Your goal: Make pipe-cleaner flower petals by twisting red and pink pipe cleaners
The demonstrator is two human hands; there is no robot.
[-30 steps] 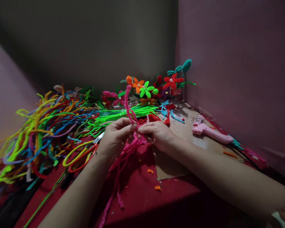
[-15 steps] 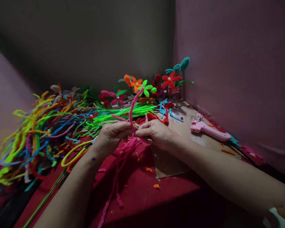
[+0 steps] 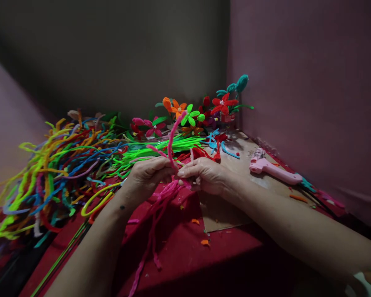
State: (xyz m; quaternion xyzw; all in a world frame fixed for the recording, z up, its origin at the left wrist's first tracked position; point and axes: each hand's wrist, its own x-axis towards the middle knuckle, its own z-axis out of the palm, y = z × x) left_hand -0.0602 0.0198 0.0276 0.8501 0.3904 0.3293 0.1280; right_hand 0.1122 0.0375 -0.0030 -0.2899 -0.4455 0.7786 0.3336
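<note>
A pink pipe cleaner (image 3: 172,138) rises in a curve from between my two hands, its upper end bent to the right. My left hand (image 3: 151,175) pinches it from the left, and a shorter pink end sticks out above those fingers. From the right, my right hand (image 3: 200,173) closes its thumb and fingers on the same pipe cleaner, fingertips almost touching the left ones. Just below lie several more pink pipe cleaners (image 3: 156,210), trailing down over the red tabletop (image 3: 179,255). How the strand runs inside my fingers is hidden.
Loose many-coloured pipe cleaners (image 3: 58,177) are heaped on the left, beside a bright green bundle (image 3: 170,145). Finished pipe-cleaner flowers (image 3: 190,115) stand at the back. A pink glue gun (image 3: 275,171) rests on cardboard (image 3: 225,214) at right. Orange scraps (image 3: 205,242) lie in front.
Both hands keep their pinch on the pink pipe cleaner, with hardly any movement of the fingers. The whole view has shifted very slightly.
</note>
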